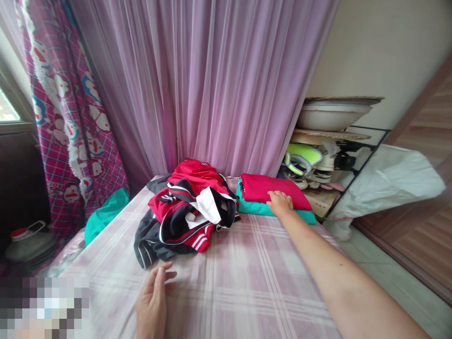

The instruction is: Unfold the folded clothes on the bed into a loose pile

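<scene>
My right hand (280,202) reaches far forward and lies flat, fingers out, on a folded red garment (261,188). That garment rests on a folded teal one (252,207) at the far side of the bed. My left hand (153,301) lies open on the pink checked bedsheet (240,273), near the front. Just beyond it sits a loose pile of red, black and white clothes (187,212), unfolded and apart from both hands.
A pink sheer curtain (212,80) hangs behind the bed, a patterned curtain (67,108) at left. A rack (328,160) with a basin and shoes stands at right beside a white bag (384,183). Teal cloth (104,214) lies on the bed's left edge.
</scene>
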Tool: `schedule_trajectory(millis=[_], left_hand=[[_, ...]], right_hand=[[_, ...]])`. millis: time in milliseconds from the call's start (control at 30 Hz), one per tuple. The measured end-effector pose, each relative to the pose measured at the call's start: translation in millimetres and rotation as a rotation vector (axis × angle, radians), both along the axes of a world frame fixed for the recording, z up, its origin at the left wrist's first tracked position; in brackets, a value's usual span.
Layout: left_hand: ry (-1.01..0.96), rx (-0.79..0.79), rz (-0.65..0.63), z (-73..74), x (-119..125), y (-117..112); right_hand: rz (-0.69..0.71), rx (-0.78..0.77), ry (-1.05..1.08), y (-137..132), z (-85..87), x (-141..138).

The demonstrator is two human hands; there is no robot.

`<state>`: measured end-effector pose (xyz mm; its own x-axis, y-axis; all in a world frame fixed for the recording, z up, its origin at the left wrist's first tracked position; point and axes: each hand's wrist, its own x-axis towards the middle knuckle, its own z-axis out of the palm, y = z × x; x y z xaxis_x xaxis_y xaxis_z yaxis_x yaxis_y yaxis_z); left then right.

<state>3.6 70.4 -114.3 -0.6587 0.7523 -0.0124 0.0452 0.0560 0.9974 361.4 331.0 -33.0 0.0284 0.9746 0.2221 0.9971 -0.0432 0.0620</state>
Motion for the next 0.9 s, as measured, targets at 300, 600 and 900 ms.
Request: schedule_trajectory(millis=[300, 600, 900], left_hand=[[0.024, 0.005, 0.01, 3.1, 1, 2], [0.03, 0.027, -0.009, 0.5, 0, 6], [0.034, 0.047, -0.028, 6.3, 3, 5]], right_hand=[[0.171, -0.148, -0.111, 6, 22.3, 7], [0.492, -0.329, -0.067, -103, 62.7, 3], [0.342, -0.38, 0.169, -78, 28.0, 0]])
